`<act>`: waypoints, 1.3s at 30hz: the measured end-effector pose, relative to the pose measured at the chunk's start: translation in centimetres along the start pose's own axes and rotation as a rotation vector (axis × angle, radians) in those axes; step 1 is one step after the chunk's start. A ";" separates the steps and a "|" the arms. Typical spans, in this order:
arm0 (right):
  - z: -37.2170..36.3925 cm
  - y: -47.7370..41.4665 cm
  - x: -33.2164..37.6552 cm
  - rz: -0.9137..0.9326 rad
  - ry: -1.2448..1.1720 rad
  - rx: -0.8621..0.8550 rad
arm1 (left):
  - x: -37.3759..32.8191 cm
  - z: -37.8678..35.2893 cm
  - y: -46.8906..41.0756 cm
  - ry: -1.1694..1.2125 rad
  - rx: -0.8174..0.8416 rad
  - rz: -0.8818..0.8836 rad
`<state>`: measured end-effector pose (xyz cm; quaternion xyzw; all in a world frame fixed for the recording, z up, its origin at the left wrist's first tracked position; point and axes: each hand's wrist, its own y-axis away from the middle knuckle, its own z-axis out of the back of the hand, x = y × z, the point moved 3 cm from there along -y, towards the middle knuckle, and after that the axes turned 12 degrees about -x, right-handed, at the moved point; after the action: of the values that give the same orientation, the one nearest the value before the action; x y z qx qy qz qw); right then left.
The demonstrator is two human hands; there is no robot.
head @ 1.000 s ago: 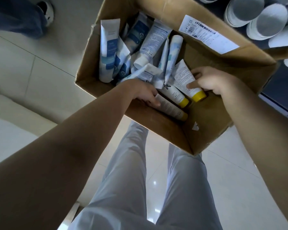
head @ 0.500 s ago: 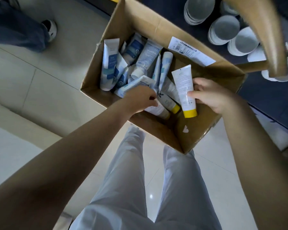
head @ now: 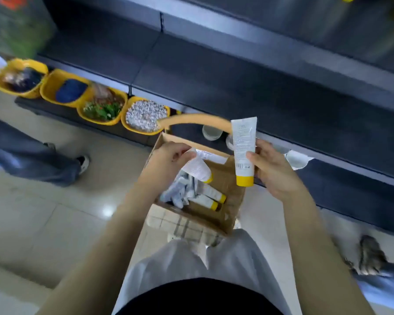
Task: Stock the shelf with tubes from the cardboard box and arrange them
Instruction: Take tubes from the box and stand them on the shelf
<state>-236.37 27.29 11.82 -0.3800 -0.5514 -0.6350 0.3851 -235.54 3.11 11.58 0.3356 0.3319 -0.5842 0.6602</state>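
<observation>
Two forearms enter from the bottom edge, elbows cut off. Beyond the knees, the cardboard box (head: 226, 176) holds a heap of tubes (head: 182, 193), the blue-and-white ones too blurred to count and partly hidden by the left wrist. The left hand (head: 171, 155) curls its grip round a white, yellow-capped tube (head: 198, 169) above the box, fingers covering its upper end. The right hand (head: 271, 171) clamps thumb and fingers on a second tube (head: 245, 151), upright, cap down, before the dark shelf (head: 214, 71). Yellow baskets (head: 124, 118) farther off are smeared by motion.
</observation>
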 end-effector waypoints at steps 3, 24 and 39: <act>1.3 1.9 4.6 0.108 -0.106 -0.067 | -4.7 2.3 -1.2 0.199 -0.032 -0.001; 14.7 -0.5 20.4 0.614 -0.269 -0.652 | -30.5 0.0 -12.9 0.295 -0.133 -0.412; 23.3 -12.4 18.5 0.573 0.072 -0.940 | -34.2 -14.5 -23.6 0.186 -0.301 -0.560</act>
<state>-253.94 50.34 25.91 -0.6239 -0.0693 -0.6953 0.3501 -263.02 31.76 30.61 0.1819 0.5527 -0.6541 0.4833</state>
